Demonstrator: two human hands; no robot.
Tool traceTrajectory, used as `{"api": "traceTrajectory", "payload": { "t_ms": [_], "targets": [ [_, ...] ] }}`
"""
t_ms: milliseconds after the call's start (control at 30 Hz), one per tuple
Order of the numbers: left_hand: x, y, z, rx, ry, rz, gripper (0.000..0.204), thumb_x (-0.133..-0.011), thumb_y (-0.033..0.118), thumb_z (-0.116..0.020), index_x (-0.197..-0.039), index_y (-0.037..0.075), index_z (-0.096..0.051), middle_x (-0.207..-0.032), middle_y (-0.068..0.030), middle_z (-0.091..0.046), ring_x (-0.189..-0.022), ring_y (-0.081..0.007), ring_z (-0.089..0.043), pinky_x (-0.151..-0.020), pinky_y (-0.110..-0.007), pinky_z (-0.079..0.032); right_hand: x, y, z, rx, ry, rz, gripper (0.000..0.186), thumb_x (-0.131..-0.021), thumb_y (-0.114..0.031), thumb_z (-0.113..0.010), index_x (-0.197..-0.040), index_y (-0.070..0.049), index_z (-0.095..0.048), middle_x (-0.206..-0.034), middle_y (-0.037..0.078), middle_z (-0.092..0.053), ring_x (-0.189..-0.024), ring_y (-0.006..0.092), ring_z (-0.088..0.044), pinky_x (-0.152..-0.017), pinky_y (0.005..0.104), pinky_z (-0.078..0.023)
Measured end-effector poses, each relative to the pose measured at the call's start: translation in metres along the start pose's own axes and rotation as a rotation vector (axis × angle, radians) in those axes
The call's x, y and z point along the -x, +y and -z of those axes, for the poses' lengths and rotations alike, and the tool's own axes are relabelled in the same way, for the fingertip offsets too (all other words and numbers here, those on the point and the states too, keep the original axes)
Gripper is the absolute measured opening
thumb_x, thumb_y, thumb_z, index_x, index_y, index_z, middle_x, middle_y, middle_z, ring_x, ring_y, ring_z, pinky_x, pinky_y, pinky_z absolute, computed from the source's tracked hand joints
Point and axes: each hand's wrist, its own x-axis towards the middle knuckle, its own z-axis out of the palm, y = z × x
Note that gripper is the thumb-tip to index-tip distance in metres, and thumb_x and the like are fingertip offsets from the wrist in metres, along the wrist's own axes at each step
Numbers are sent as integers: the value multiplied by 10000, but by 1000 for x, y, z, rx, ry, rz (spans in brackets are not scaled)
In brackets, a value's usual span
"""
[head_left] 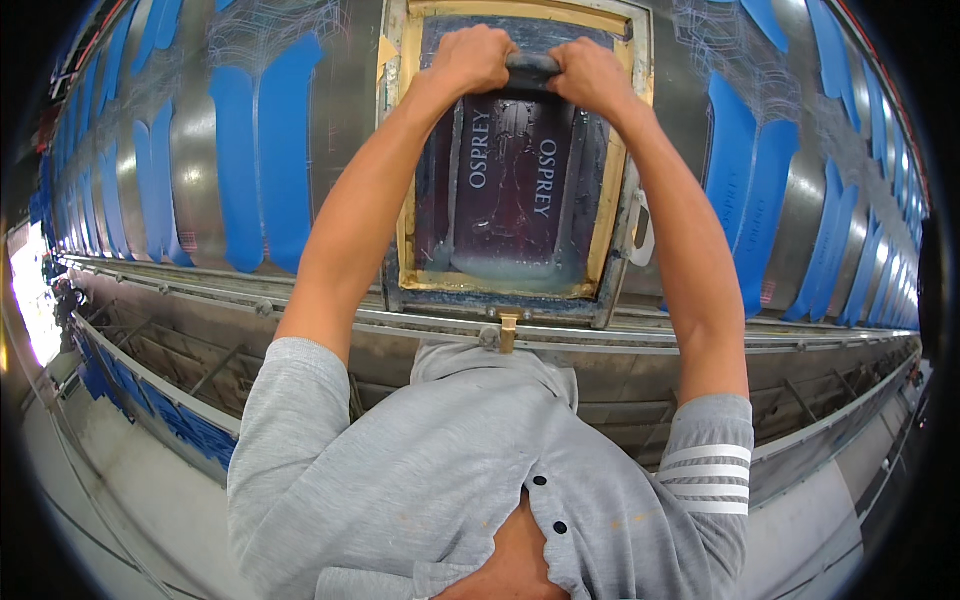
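Both my arms stretch forward to a dark squeegee (pixel 533 66) at the far end of a screen-printing frame (pixel 392 215). My left hand (pixel 470 60) is closed round the left part of its handle, and my right hand (pixel 592 76) round the right part. The handle lies crosswise between my fists; its blade is hard to make out. Below it shows the dark mesh screen (pixel 512 225), wet-looking, with two columns of pale lettering. A milky band of ink (pixel 505 268) lies along the near end, inside the yellowish taped border.
Blue cut fabric pieces (pixel 235 160) lie on the long metal table to the left, and more blue pieces (pixel 735 185) to the right. A metal rail (pixel 420 325) runs along the table's near edge, with a brass-coloured bracket (pixel 509 333). A pale handle (pixel 642 235) juts from the frame's right side.
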Motion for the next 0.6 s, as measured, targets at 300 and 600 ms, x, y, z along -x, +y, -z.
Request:
{"api": "traceTrajectory", "payload": {
  "t_ms": [300,600],
  "targets": [
    [162,47,-51,101,52,-42,359,-725,43,-653,-1014,187,-810,-907,-106,-766,-821,-329,-741,-707,-445,-588,143,-83,-35,-52,90,91,102,-752,-82,-685,-853,-72,-696,-949,110,-681,-1069,298,-627,-1070,547,-435],
    [210,67,-51,164,-191,4,328,-726,84,-673,-991,207,-822,-872,-146,-755,-808,-352,-735,-725,-474,-586,199,-112,-41,-165,-58,8,133,-738,-104,-697,-860,-57,-718,-972,127,-705,-1068,306,-630,-1077,563,-427]
  ]
}}
